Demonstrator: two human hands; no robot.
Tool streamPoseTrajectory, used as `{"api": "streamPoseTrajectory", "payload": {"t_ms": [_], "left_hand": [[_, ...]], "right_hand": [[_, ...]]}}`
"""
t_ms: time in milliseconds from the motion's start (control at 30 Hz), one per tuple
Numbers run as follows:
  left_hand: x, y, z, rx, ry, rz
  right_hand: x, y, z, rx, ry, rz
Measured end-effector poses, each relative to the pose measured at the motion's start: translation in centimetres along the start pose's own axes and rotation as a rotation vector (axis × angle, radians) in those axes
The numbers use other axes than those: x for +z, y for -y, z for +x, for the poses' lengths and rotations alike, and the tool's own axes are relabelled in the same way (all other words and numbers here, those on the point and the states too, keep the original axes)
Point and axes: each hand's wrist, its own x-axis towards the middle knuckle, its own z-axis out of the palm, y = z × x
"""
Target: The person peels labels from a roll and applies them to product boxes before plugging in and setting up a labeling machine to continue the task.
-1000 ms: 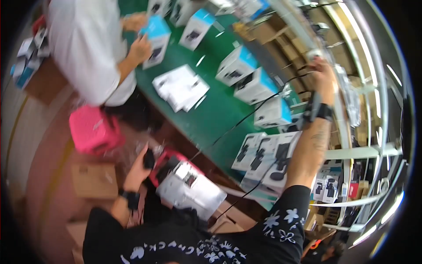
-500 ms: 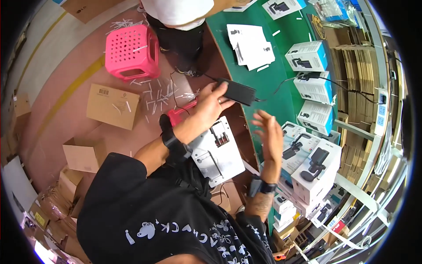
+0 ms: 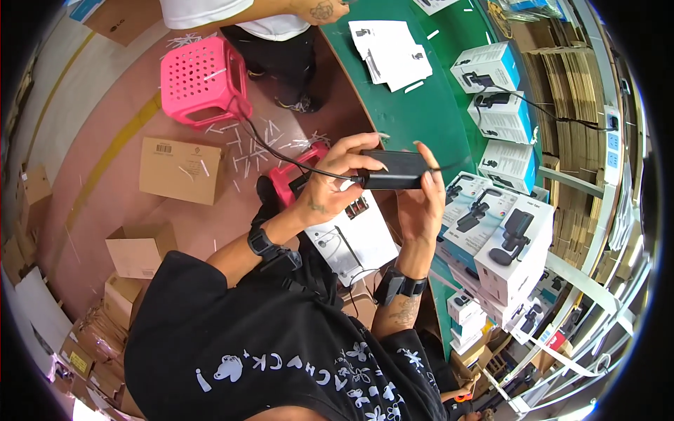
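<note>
Both hands have come together since half a second ago: then the right one hung open and apart from the black box, now it is on it. The left hand [image 3: 330,184] grips the near end of the box [image 3: 393,169], fingers curled over the top, thumb beneath, right where a black cable [image 3: 281,156] runs into it. The right hand [image 3: 423,203] cups the far end from below, fingers up against its side. So the box is held between both hands, level, in front of the chest and just off the edge of the green table [image 3: 414,112].

The cable trails away leftward toward a pink stool [image 3: 200,81] on the floor. A white carton [image 3: 351,238] sits below the hands, by the knees. On the table, white-and-blue product boxes [image 3: 502,165] stand in a row to the right, and loose paper sheets [image 3: 390,45] lie farther up. Another person in a white shirt [image 3: 210,10] stands at the table's far end. Brown cardboard boxes [image 3: 179,168] are scattered on the floor.
</note>
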Motion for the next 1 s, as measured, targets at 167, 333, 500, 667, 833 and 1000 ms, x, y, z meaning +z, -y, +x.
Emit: {"api": "streamPoseTrajectory", "payload": {"t_ms": [167,333,500,667,833,1000], "left_hand": [[1.6,-2.1,0.1,-0.392,-0.086,-0.578],[2.8,-2.5,0.5,-0.499,-0.107,-0.507],[2.0,-0.6,-1.4,-0.577,-0.143,-0.527],[1.5,-4.3,-0.4,-0.657,0.432,-0.298],[1.5,-10.0,1.0,-0.436,0.415,0.115],[2.7,-13.6,5.8,0.383,-0.017,0.703]], "right_hand": [[-1.4,1.2,-0.2,-0.14,0.077,-0.005],[-2.3,2.6,-0.1,-0.361,0.079,-0.603],[-1.3,1.9,-1.9,-0.044,0.07,-0.095],[-2.5,4.6,-3.2,-0.222,-0.033,-0.147],[-2.0,9.8,-3.0,-0.361,-0.11,-0.091],[0.0,12.6,-4.1,-0.4,-0.1,-0.234]]}}
